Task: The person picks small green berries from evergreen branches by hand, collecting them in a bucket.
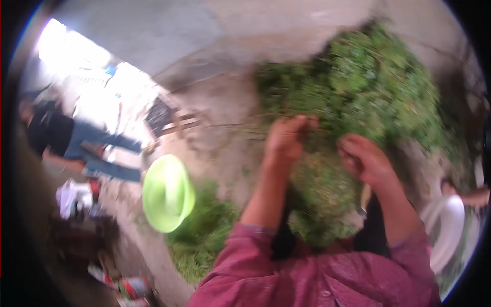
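Note:
My left hand (287,137) is closed in a pinch at the near edge of a big heap of leafy green plants (378,82). A thin brownish stem (240,124) runs out to the left from its fingers. Lower and to the right, my right hand (364,157) has its fingers curled in; what they hold, if anything, is blurred and hidden. Between my forearms, a smaller pile of greens (325,187) lies on the ground between my legs. Beside my right forearm, a tan, handle-like piece (365,195) shows, too blurred to name.
A light green basin (169,194) stands left, next to more loose greens (204,240). At the right edge are a white basin (450,230) and another person's arm (475,197). A person in jeans (56,128) is at far left, above a cluttered dark stand (84,233).

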`<move>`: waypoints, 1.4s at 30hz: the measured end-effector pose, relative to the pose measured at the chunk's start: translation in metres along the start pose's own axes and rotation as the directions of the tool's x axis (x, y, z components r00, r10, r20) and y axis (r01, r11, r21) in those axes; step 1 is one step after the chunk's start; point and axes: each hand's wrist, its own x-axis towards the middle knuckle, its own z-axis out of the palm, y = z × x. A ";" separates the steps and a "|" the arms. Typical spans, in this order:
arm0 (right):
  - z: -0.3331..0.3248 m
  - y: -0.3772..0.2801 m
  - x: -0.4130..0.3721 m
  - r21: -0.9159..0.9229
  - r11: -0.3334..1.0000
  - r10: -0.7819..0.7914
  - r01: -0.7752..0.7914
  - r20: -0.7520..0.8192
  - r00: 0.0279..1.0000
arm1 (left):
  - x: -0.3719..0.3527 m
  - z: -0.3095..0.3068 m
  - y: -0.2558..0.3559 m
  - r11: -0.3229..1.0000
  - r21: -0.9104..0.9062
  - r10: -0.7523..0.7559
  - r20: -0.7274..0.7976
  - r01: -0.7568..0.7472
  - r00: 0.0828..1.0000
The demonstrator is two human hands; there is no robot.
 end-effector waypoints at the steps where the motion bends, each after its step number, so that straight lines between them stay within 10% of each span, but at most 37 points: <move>1: -0.011 0.000 0.001 0.093 0.996 -0.004 0.005 -0.011 1.000 | -0.001 0.004 0.003 0.998 0.010 -0.060 -0.059 0.061 0.996; 19: -0.017 0.004 0.025 -0.039 0.998 -0.046 0.042 -0.094 0.995 | 0.011 0.017 -0.015 0.994 0.019 -0.105 -0.117 0.108 0.988; 31: -0.015 0.014 0.029 -0.117 0.990 -0.077 0.077 0.005 0.997 | -0.002 0.030 -0.022 0.933 0.358 0.075 -0.098 -0.035 0.992; 36: -0.004 0.018 0.011 -0.027 0.919 0.394 -0.393 0.084 0.915 | 0.000 0.028 -0.003 0.855 0.518 0.153 -0.274 0.012 0.949; 42: -0.017 -0.002 0.006 0.088 0.993 0.059 -0.073 0.158 0.986 | 0.002 0.024 0.005 0.909 0.417 0.151 -0.293 -0.016 0.944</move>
